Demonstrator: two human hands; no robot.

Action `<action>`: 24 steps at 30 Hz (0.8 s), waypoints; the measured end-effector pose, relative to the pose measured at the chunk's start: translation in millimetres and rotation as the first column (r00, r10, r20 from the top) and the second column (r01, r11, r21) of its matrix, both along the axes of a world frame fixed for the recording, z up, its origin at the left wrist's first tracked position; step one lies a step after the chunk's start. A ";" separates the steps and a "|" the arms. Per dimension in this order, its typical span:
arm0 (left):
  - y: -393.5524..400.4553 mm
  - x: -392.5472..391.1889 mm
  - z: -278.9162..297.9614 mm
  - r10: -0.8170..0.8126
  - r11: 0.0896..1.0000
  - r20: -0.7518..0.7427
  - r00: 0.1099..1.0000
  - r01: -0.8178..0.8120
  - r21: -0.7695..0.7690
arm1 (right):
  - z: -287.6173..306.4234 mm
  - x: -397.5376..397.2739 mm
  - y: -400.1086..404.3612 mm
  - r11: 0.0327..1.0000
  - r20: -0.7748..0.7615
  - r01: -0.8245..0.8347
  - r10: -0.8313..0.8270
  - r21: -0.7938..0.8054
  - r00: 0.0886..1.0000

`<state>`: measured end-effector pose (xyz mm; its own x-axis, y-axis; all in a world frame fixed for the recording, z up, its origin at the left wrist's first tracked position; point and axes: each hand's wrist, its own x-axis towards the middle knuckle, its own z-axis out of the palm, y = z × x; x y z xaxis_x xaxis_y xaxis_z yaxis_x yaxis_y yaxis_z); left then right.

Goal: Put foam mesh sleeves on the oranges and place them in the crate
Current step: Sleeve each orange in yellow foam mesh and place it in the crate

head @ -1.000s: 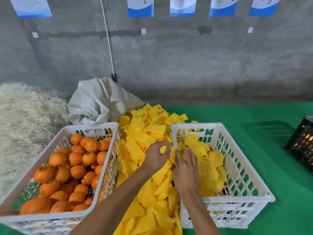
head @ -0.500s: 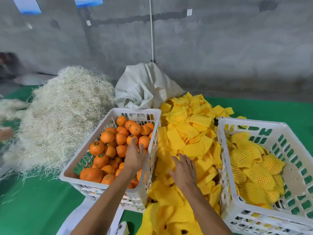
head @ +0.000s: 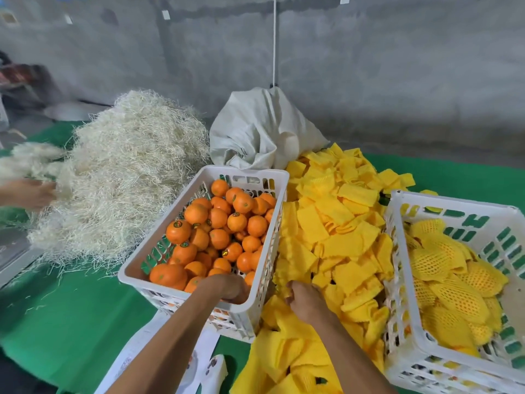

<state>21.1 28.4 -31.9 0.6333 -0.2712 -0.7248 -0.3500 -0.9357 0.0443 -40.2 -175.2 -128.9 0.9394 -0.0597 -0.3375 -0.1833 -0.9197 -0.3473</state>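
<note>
A white crate (head: 133,275) in the middle holds many bare oranges (head: 218,237). My left hand (head: 227,287) is down in its near right corner with the fingers curled over an orange that is mostly hidden beneath it. To the right lies a heap of flat yellow foam mesh sleeves (head: 335,223). At the heap's near edge, my right hand (head: 305,304) pinches one of those sleeves. At the far right, a second white crate (head: 397,280) contains several oranges wrapped in yellow sleeves (head: 449,282).
A large pile of pale straw (head: 122,177) lies left of the orange crate, where another person's hand (head: 28,191) reaches in. A white sack (head: 261,129) leans on the concrete wall behind. Green matting (head: 65,322) covers the surface; printed white cardboard (head: 204,368) lies under the orange crate.
My left hand left the sleeve heap, went into the orange crate and dropped to its near corner. My right hand moved from the right crate to the sleeve heap. The view swung left.
</note>
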 end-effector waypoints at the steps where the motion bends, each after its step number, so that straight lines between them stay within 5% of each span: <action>1: -0.4 -0.5 -3.0 0.019 0.999 0.003 1.000 -0.018 -0.031 | -0.5 -0.9 -0.7 1.000 0.005 -0.001 0.001 -0.009 1.000; 4: -1.5 -1.9 -0.4 0.008 1.000 0.033 0.999 -0.007 -0.008 | -4.6 -5.7 -1.9 1.000 0.028 -0.002 0.003 -0.007 1.000; 11: 10.3 5.6 -11.5 0.184 0.950 0.113 0.977 -0.147 -0.275 | 12.3 -15.9 -7.0 0.978 0.161 0.122 -0.150 0.172 0.976; 15: 6.2 10.9 -1.8 0.454 0.785 0.241 0.858 -0.257 -0.564 | 39.2 -21.3 -16.1 0.860 0.210 0.237 -0.361 0.451 0.909; 18: -5.9 5.5 16.7 0.691 0.515 0.217 0.689 -0.260 -0.817 | 57.7 -22.9 -26.0 0.766 0.259 0.275 -0.494 0.580 0.830; 21: -19.0 3.4 47.0 0.780 0.386 0.313 0.542 -0.023 -0.922 | 75.1 -22.6 -37.0 0.688 0.285 0.277 -0.584 0.670 0.760; 24: -43.8 9.2 73.0 0.739 0.314 0.393 0.547 0.238 -0.919 | 93.5 -24.5 -51.6 0.631 0.319 0.243 -0.641 0.737 0.698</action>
